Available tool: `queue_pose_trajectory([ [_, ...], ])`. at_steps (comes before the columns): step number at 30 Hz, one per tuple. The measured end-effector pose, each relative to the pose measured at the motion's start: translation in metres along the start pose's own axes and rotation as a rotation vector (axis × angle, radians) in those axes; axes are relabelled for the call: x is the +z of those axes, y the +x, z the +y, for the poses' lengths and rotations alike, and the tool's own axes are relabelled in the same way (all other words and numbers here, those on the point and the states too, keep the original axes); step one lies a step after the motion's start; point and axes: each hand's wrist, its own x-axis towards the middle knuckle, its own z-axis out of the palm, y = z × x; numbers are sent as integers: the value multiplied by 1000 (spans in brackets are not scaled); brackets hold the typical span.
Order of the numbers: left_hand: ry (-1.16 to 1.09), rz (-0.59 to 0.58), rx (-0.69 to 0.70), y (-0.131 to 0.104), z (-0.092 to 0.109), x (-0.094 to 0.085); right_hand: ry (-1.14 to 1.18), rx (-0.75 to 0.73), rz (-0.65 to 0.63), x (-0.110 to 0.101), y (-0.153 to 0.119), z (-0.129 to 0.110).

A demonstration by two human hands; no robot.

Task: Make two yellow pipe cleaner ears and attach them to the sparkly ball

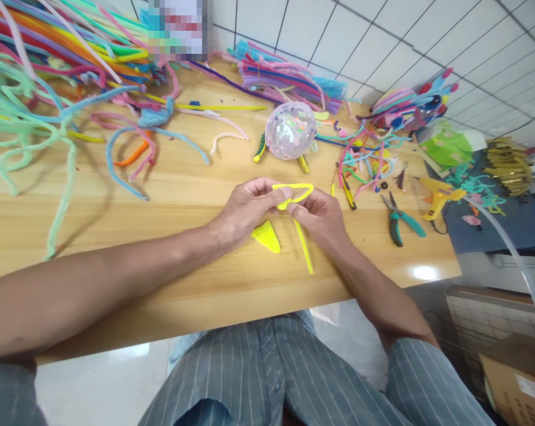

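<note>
Between my two hands is a bright yellow pipe cleaner (pixel 303 247), bent into a loop at the top with one straight end hanging down. My left hand (pixel 253 207) pinches its folded part between thumb and fingers. On the other side, my right hand (pixel 321 216) grips the same pipe cleaner just below the loop. A flat yellow piece (pixel 267 236), roughly triangular with a ridged surface, lies on the table beside my left hand. The fingertips partly cover the folded section.
Colourful pipe cleaners (pixel 285 80) lie bundled along the back, and a loose green tangle (pixel 32 130) spreads at left. A clear speckled ball (pixel 290 130) stands ahead. To the right are pliers (pixel 399 220), a yellow glue gun (pixel 438 198) and a utility knife (pixel 349 192).
</note>
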Motion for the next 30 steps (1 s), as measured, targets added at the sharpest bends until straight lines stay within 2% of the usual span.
queue_pose_trajectory([
  [6, 7, 58, 19, 1, 1, 0, 77, 44, -34, -4, -1, -1],
  [13, -14, 27, -15, 0, 0, 0, 43, 49, 10, -2, 0, 1],
  [17, -30, 28, -25, 0, 1, 1, 20, 38, -9, -5, -2, 1],
  [19, -64, 38, -36, -1, 3, 2, -33, -62, 41, -9, -3, 1],
  [21, -96, 46, -59, -2, 6, 4, -160, -240, 143, -14, -3, 2],
  [23, -119, 48, -88, -2, 8, 4, -327, -426, 190, -19, -1, 4],
  [26, -147, 37, -125, -3, 9, 5, -516, -585, 97, -25, 1, 6],
  [30, -144, -43, -195, -3, 7, 6, -567, -660, 4, -25, 1, 5],
])
